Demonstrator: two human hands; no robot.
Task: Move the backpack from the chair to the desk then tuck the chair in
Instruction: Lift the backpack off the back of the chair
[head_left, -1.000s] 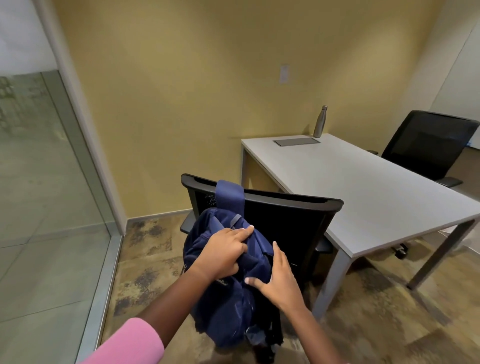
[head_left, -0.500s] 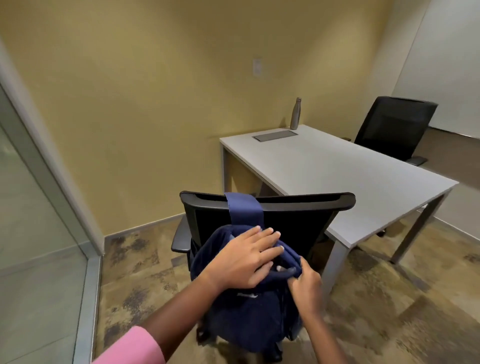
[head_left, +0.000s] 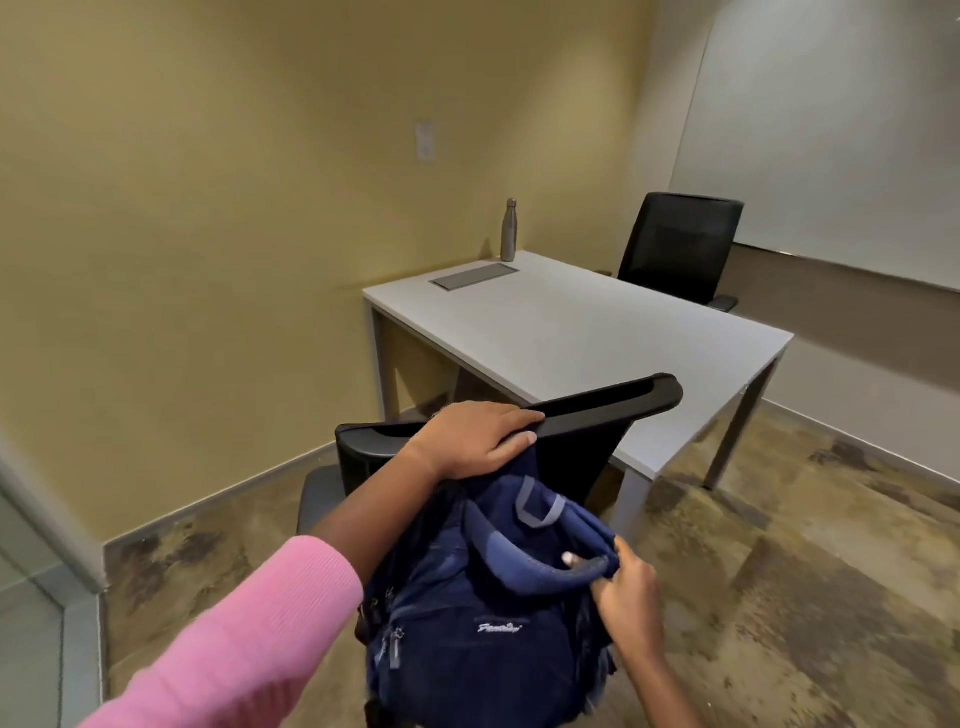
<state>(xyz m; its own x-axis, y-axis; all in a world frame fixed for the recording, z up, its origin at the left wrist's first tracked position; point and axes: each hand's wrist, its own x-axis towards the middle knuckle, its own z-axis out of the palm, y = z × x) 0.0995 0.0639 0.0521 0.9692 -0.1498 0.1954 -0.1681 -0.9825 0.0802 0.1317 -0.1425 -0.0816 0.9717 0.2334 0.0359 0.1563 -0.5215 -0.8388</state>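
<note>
Ideally, the backpack (head_left: 488, 613) is being lifted clear of the chair (head_left: 597, 405) with the right hand (head_left: 631, 597) fingers clamped on its strap and the left hand (head_left: 467, 441) fingers curled over its top.

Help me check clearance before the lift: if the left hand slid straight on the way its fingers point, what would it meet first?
The left hand points rightward along the chair's top rail, so probably only more rail; beyond its end lies the desk, though depth is unclear.

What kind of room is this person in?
Probably a small office meeting room: a white desk with office chairs on both sides, a whiteboard on the wall, and a glass partition at the left.
</note>
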